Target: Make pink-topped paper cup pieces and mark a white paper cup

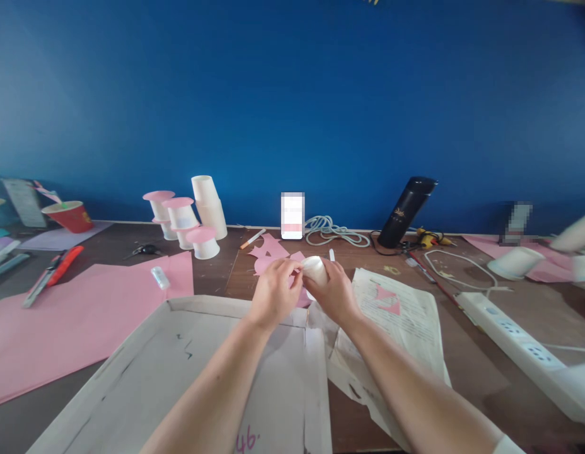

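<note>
In front of me, beyond the cardboard tray, a white paper cup is tilted in my right hand, whose fingers wrap round its side. My left hand is closed in a pinch against the cup's left edge; whatever lies between its fingertips is hidden. Pink paper scraps lie just behind and below both hands. At the back left stand small white cups topped with pink paper discs. Beside them is a taller stack of white paper cups.
A large white cardboard tray lies under my forearms. Pink sheets with a box cutter are on the left. Printed paper, a power strip and a black flask are right. A phone stands against the wall.
</note>
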A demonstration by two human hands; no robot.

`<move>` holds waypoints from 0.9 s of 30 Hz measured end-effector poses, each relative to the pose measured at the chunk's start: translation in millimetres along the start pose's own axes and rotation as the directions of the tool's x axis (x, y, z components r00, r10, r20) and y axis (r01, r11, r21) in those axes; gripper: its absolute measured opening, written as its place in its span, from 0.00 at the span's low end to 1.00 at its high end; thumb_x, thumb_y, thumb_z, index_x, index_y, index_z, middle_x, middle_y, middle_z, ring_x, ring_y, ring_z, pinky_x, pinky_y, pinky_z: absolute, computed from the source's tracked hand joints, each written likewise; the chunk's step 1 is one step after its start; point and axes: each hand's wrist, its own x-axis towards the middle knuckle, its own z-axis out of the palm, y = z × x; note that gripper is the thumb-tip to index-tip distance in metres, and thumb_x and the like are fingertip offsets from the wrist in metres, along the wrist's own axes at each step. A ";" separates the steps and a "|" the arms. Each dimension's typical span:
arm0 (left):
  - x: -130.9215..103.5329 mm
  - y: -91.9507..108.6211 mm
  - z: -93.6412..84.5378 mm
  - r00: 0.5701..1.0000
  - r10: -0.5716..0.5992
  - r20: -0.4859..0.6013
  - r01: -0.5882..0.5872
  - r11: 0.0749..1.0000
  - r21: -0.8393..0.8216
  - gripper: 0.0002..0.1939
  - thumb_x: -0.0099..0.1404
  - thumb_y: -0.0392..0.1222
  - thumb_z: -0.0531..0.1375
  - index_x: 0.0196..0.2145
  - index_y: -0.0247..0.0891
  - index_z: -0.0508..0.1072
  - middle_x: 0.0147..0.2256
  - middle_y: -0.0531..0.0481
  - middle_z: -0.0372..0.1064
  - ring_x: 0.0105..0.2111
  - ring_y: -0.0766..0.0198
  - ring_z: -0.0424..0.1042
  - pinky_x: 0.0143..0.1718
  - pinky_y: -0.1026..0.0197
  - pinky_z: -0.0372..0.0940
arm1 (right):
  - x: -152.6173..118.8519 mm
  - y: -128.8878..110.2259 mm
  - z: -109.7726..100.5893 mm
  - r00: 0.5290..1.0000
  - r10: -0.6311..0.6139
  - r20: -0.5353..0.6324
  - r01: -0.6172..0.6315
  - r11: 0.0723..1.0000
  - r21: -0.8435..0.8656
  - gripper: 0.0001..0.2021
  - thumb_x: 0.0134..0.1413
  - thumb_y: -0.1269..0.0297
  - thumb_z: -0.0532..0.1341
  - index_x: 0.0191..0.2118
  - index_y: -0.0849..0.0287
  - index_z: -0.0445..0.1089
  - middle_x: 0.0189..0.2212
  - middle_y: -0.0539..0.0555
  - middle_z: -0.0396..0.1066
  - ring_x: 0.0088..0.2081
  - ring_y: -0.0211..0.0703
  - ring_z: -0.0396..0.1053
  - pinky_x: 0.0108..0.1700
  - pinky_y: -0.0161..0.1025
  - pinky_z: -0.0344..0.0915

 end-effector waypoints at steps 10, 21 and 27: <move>-0.2 -2.8 0.0 0.995 0.063 0.073 -0.063 0.998 -0.009 0.14 0.62 0.30 0.55 0.43 0.38 0.74 0.40 0.44 0.72 0.41 0.58 0.71 0.42 0.55 0.69 | 1.2 1.8 0.5 1.000 -0.003 -0.002 0.003 1.000 0.015 0.20 0.45 0.54 0.63 0.47 0.53 0.69 0.39 0.54 0.68 0.40 0.48 0.69 0.42 0.45 0.66; 0.1 1.2 -1.6 0.992 0.111 0.054 -0.114 0.993 0.044 0.10 0.66 0.32 0.52 0.36 0.37 0.74 0.35 0.46 0.71 0.38 0.61 0.68 0.40 0.58 0.66 | 0.7 -0.3 0.8 1.000 -0.024 -0.011 0.024 1.000 0.006 0.19 0.46 0.56 0.62 0.46 0.54 0.69 0.38 0.54 0.69 0.41 0.48 0.69 0.44 0.45 0.66; -2.1 3.9 -3.0 0.989 0.132 0.066 -0.140 0.979 0.147 0.11 0.65 0.31 0.52 0.36 0.38 0.74 0.34 0.46 0.69 0.38 0.60 0.68 0.40 0.56 0.65 | 0.4 0.3 1.6 1.000 -0.019 -0.011 0.019 1.000 0.002 0.19 0.45 0.57 0.62 0.46 0.53 0.69 0.38 0.54 0.69 0.40 0.49 0.69 0.43 0.45 0.66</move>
